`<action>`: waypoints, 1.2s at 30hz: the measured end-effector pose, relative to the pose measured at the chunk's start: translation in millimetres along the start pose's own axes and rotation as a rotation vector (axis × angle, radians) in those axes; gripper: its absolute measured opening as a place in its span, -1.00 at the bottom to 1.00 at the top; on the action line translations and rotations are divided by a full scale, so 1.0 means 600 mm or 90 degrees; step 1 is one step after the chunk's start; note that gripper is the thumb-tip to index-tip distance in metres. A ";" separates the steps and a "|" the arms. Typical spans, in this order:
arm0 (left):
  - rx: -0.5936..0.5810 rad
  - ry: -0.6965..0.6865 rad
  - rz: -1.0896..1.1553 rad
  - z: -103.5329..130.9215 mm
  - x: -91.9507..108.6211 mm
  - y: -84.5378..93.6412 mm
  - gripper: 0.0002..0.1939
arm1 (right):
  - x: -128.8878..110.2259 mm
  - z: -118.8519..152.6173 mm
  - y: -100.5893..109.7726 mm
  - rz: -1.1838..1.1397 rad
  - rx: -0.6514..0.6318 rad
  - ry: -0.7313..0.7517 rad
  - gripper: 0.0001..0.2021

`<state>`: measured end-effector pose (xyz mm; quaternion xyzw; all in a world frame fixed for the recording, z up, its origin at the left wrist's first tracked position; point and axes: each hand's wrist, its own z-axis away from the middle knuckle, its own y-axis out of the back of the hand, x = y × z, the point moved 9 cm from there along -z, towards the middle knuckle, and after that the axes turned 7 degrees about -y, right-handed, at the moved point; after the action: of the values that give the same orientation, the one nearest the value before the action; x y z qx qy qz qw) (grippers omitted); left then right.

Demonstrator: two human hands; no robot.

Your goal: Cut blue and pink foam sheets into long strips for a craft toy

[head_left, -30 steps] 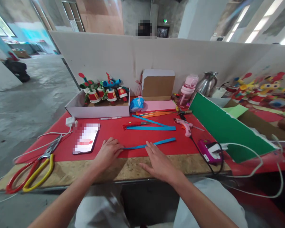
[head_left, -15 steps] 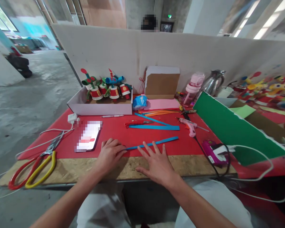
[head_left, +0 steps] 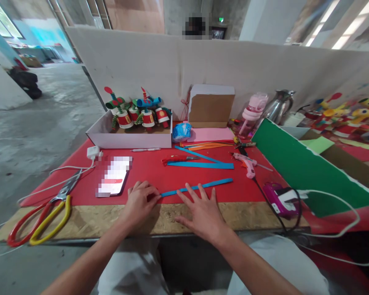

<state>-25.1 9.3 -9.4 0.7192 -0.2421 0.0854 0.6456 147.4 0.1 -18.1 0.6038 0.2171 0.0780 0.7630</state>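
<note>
A narrow blue paper strip lies slantwise on the red tabletop near the front edge. My left hand pinches its left end between thumb and fingers, hiding that tip. Spread flat, my right hand rests with its fingertips across the strip's middle. Beyond them are two more blue strips, one wider strip and one thinner strip meeting it at the right. A red-handled tool lies against the wider strip.
Large scissors and a phone lie to the left. A white box holds cup figures behind. At right are a pink glue gun, a purple device with cables, and a green-sided box.
My left hand has shifted slightly left, its fingers still at the strip's end. The right hand stays spread on the strip, and the view has moved a little.
</note>
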 end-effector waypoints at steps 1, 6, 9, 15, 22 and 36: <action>-0.005 0.009 -0.001 -0.002 -0.001 0.001 -0.75 | 0.000 0.000 0.002 -0.001 0.003 0.002 -0.20; -0.015 -0.037 -0.056 -0.050 0.023 0.012 -0.80 | 0.008 0.001 0.021 0.017 0.035 0.002 -0.24; -0.015 -0.113 -0.068 -0.092 0.055 0.002 -0.83 | 0.032 -0.001 0.032 0.025 0.058 -0.019 -0.22; -0.058 -0.175 -0.028 -0.119 0.074 -0.055 -0.82 | 0.056 -0.004 0.004 0.005 0.052 0.062 -0.20; -0.038 -0.241 -0.026 -0.099 0.064 -0.055 -0.78 | 0.076 -0.022 0.040 0.011 0.094 0.070 -0.54; -0.022 -0.175 0.039 -0.084 0.043 -0.043 -0.83 | 0.095 -0.063 0.067 -0.154 0.066 0.083 -0.90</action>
<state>18.8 53.2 -13.6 0.7055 -0.3511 0.0015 0.6157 188.0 65.9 0.3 0.6056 0.3413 0.0129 0.7187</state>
